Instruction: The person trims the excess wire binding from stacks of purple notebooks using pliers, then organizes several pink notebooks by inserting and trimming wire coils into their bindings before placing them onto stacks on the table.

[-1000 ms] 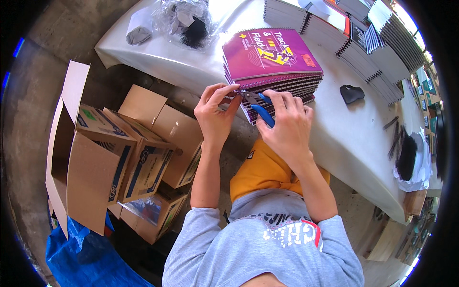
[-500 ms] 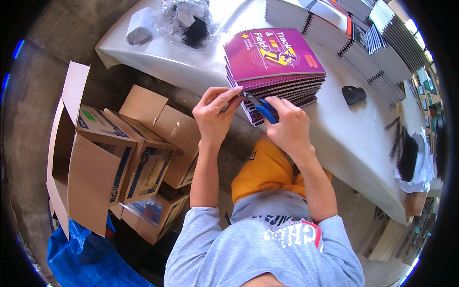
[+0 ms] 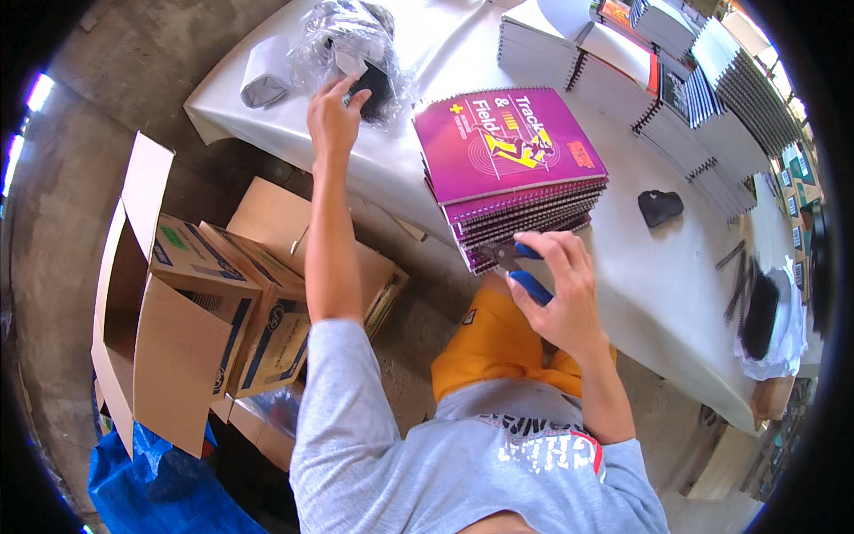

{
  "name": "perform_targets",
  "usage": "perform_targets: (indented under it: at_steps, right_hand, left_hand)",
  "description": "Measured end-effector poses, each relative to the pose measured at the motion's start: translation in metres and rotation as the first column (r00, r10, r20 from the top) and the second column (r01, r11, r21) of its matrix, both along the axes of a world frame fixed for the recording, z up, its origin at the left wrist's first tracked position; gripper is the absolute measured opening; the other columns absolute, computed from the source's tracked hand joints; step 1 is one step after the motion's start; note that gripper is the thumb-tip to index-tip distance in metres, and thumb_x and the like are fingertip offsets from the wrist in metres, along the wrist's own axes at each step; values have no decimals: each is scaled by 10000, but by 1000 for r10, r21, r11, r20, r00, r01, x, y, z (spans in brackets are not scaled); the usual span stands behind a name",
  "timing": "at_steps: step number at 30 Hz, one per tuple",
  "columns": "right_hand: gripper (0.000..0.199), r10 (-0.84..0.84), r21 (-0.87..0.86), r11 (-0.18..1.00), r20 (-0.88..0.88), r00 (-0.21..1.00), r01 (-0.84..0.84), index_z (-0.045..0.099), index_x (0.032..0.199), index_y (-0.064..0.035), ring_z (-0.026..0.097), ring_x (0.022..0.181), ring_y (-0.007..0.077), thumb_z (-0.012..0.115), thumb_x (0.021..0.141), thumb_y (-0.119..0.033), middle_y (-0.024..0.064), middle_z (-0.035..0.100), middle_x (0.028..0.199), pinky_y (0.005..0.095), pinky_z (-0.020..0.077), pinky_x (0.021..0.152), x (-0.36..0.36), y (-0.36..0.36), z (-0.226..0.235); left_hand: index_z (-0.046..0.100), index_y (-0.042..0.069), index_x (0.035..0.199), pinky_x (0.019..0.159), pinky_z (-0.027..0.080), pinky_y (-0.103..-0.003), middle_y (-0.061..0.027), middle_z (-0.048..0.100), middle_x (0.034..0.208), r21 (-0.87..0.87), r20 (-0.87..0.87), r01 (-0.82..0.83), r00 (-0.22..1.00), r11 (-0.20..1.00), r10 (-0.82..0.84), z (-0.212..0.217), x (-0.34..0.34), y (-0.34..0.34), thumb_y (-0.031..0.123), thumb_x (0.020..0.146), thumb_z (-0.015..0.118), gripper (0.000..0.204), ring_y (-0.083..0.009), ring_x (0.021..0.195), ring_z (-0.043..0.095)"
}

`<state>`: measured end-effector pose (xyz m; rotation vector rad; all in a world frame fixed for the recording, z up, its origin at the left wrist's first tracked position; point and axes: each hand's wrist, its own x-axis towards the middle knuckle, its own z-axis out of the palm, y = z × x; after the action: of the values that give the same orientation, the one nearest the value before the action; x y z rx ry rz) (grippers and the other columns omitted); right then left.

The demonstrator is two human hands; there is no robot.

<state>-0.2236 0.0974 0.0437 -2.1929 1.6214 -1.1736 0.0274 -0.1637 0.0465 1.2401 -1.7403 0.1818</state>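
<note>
Head view: the person sits at the near edge of a white-covered worktop (image 3: 658,294), and the two hands are well apart; the left hand (image 3: 334,116) is stretched far forward and to the left, its fingers spread open at the edge of a crumpled clear plastic bag (image 3: 351,40) with a dark object (image 3: 372,87) inside; whether the fingertips already touch the plastic I cannot tell, and the hand grips nothing that shows; the right hand (image 3: 560,289) stays close to the body, closed around blue-handled pliers (image 3: 525,271) whose metal nose points left and up at the bottom corner of a stack of spiral-bound notebooks (image 3: 511,169) with a purple cover on top.

The stack lies just ahead of the right hand, between it and the far rows of grey and white notebooks (image 3: 703,107); its long axis runs from the near corner away and to the right, with the wire spines along the side facing the person; so the right hand is much the nearer of the two to the stack, the pliers' tip touching or just short of the lowest spines; the left hand is the nearer to the bag, which lies up and left of the stack, near but apart from it.

A small black object (image 3: 660,206) lies on the cloth to the right of the stack; open cardboard boxes (image 3: 205,311) stand on the floor to the person's left, below the outstretched left forearm, with blue sheeting (image 3: 142,485) beside them.
</note>
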Motion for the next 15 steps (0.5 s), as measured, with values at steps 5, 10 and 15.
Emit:
perform_targets:
  at_steps: [5,10,15]
  right_hand:
    - [470,-108,114,990,281,953,79,488,1164,-94,498,983,319,672,734,-146,148,503,1031,421,375,864,-15,14,-17]
    - [443,-73,25,997,18,997,72,542,1213,-201,484,1009,295,659,786,-189,119,492,1103,412,350,866,2,20,-21]
    - [433,-157,-98,985,-163,974,142,576,1219,-259,456,1058,275,651,794,-219,101,483,1122,426,285,898,17,10,-23]
  left_hand:
    - [650,93,1122,913,414,-330,-109,611,1154,-4,-198,208,959,978,-205,9,-35,51,278,851,642,329,-181,1076,558]
    - [689,84,1052,1094,205,-415,-106,551,1261,-40,-520,629,650,777,-554,-30,-58,114,290,886,558,295,-215,1265,385]
    - [705,128,1032,1123,23,-437,-124,504,1311,-50,-401,616,709,786,-580,-53,-60,136,336,879,526,314,-240,1340,264]
